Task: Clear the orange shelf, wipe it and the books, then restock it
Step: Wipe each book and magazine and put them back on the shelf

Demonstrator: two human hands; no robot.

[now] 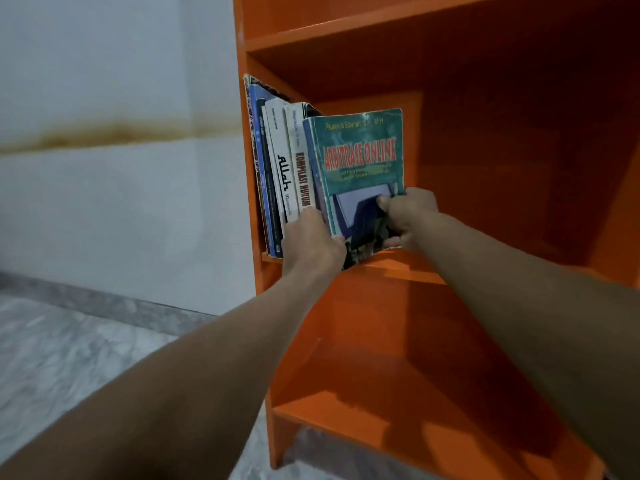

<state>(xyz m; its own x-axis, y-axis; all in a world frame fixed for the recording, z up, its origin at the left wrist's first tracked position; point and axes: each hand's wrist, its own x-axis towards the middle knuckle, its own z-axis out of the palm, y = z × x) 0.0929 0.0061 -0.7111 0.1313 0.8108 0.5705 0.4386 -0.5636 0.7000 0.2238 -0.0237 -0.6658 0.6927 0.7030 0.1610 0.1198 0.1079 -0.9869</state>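
An orange shelf unit [398, 268] fills the right half of the head view. Several books [284, 174] stand upright at the left end of its middle board, spines outward. The rightmost is a green paperback titled "Arbitrase Online" [360, 157], angled with its front cover facing me. My right hand [408, 216] grips its lower right corner, thumb on the cover. My left hand [311, 244] presses on the bottom of the books, fingers between the green paperback and the white spine beside it.
The middle board to the right of the books, the board above [346, 32] and the bottom board [363, 420] hold nothing. A white wall [121, 81] with a brown stain band stands left of the unit. Grey marbled floor [69, 358] lies below.
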